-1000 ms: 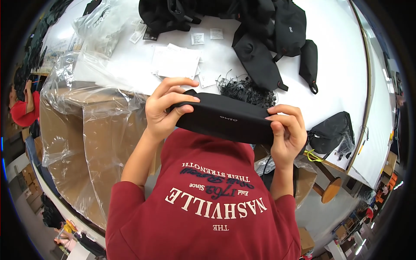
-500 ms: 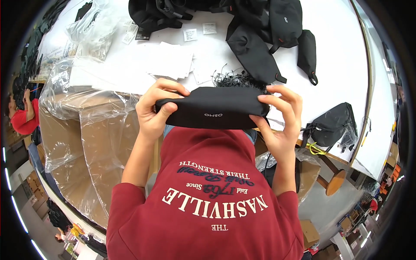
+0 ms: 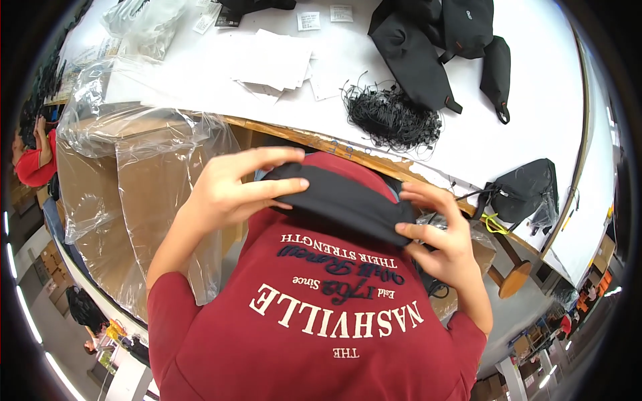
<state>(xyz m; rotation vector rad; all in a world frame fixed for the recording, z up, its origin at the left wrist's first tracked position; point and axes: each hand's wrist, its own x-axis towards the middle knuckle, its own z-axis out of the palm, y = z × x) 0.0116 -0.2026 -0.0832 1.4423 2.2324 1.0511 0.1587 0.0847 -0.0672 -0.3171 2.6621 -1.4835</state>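
Black pouch [image 3: 341, 204] held in the air just off the near edge of the white table [image 3: 508, 127], close against the red shirt [image 3: 314, 327].

Left hand [image 3: 234, 190]: laid over the pouch's left end, fingers spread and flat along its top, thumb beneath; clamped on the fabric.

Right hand [image 3: 438, 234]: at the pouch's right end, fingertips pinching the end seam; closed on it.

On the table, beyond the near edge: tangle of black cords [image 3: 391, 117]; stack of white sheets [image 3: 274, 60] toward the far left; black bags [image 3: 435, 40] at the far side. Another black bag [image 3: 525, 190] at the right corner, possibly in clear wrap; view distorted there.

Left of the table: cardboard boxes lined with clear plastic [image 3: 127, 174].
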